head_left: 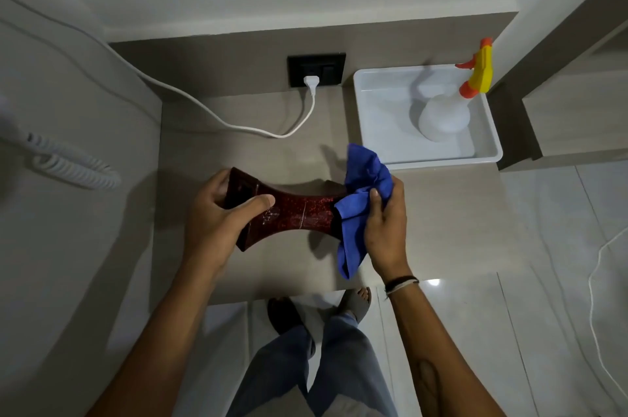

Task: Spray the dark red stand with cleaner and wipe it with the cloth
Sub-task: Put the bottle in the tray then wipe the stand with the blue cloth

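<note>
The dark red stand (299, 212) lies on its side above the beige counter (441, 212), its waist speckled and glossy. My left hand (217, 212) grips its left end, thumb across the front. My right hand (384, 226) holds a blue cloth (363, 185) bunched against the stand's right end, which the cloth hides. A white spray bottle (445, 117) with a yellow and orange trigger head stands in the white tray (489, 131) at the back right, away from both hands.
A white cord (238, 125) runs across the counter to a plug in the black wall socket (316, 69). A coiled white cord (74, 165) hangs at the left. My legs and feet stand on the tiled floor (543, 314) below the counter edge.
</note>
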Demonstrator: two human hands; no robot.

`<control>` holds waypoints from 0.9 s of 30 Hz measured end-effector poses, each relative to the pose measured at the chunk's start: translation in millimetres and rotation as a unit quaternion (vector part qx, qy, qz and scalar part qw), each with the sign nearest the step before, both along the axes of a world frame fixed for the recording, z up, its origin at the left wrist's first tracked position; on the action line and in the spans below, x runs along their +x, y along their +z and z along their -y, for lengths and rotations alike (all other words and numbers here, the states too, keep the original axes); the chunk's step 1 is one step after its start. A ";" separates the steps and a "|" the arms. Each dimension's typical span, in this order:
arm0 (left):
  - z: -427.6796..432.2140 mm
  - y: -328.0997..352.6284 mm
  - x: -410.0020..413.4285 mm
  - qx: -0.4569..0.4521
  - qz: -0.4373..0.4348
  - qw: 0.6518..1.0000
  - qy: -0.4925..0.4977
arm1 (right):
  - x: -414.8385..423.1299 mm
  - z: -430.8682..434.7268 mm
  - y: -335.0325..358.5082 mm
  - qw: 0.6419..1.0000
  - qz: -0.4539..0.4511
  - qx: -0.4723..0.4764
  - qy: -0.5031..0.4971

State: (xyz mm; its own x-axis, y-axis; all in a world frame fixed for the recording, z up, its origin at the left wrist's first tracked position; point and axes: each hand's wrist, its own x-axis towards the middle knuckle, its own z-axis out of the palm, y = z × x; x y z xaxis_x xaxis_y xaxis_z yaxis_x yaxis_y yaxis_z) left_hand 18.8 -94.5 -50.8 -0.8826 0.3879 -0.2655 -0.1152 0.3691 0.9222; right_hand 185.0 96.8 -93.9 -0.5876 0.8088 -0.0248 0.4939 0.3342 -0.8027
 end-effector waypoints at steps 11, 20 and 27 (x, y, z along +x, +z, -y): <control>14.2 7.0 2.7 -0.116 -0.054 0.953 -0.276 | -19.2 -26.6 -7.3 0.962 -0.068 -0.247 -0.089; 5.2 -7.5 9.6 -0.131 -0.198 0.954 -0.183 | -15.0 58.2 47.5 0.983 -0.052 -0.066 0.164; 4.1 0.0 11.3 -0.154 -0.208 0.946 -0.194 | 16.3 22.7 -24.2 0.986 0.046 0.016 0.157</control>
